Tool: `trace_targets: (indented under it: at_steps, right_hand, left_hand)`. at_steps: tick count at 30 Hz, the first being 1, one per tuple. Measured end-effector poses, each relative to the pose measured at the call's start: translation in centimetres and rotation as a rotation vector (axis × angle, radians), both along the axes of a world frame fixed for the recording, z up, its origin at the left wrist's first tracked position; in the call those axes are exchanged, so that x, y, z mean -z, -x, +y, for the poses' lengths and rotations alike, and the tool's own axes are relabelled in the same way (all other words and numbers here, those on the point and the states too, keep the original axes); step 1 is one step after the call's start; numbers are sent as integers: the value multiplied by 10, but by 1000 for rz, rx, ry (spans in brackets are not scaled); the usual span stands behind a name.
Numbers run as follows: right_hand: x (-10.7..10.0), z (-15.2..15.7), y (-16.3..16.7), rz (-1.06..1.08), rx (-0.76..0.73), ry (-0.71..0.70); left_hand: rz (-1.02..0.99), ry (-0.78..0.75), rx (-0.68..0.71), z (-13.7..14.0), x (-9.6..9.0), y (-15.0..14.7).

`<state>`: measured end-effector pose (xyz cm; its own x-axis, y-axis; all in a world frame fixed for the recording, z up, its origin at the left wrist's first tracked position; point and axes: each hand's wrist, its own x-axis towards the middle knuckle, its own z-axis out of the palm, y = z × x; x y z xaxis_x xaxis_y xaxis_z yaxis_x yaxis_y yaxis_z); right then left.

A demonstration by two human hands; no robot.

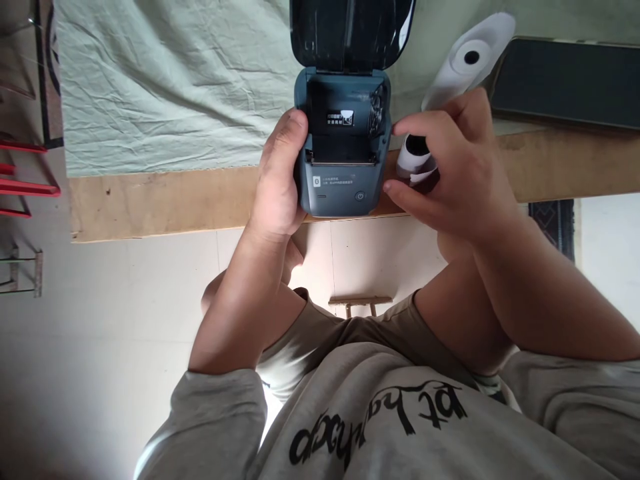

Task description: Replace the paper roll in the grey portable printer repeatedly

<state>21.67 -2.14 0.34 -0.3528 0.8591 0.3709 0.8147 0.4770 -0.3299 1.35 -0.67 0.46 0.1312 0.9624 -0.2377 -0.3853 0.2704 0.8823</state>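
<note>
A dark blue-grey label printer [340,190] is tilted up toward me over the table's front edge, its black lid [353,33] swung open. Its paper bay shows a small printed label and no roll inside. My left hand [281,170] grips the printer's left side, thumb on the rim. Close by its right side is my right hand [463,160], index finger and thumb apart, their tips at or almost at the casing. Through that gap shows a small white paper roll [413,163] with a loose end. My other right fingers are mostly hidden.
Behind my right hand lies another white paper roll [463,63] with a dark core. A dark flat device like a tablet or phone [570,83] rests at the right. Green cloth [175,87] covers the wooden table [165,203]. Red metal frames [27,187] stand at the left.
</note>
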Motion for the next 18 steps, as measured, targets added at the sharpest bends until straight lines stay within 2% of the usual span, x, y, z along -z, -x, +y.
trace_targets:
  at_steps: [3, 7, 10, 13, 18]
  right_hand:
    - [2, 4, 0, 22, 50, -39]
    - [-5, 12, 1, 254, -15, -228]
    - [-19, 14, 13, 253, -71, -309]
    - [-30, 16, 32, 148, -130, -317]
    - [-26, 26, 48, 76, -33, -184]
  left_hand:
    - [-31, -101, -11, 3, 6, 1]
    - [-46, -133, -12, 9, 19, 4]
    - [-23, -144, -7, 15, 30, 8]
    - [7, -192, 36, 18, 36, 10]
    - [-2, -180, 40, 13, 28, 8]
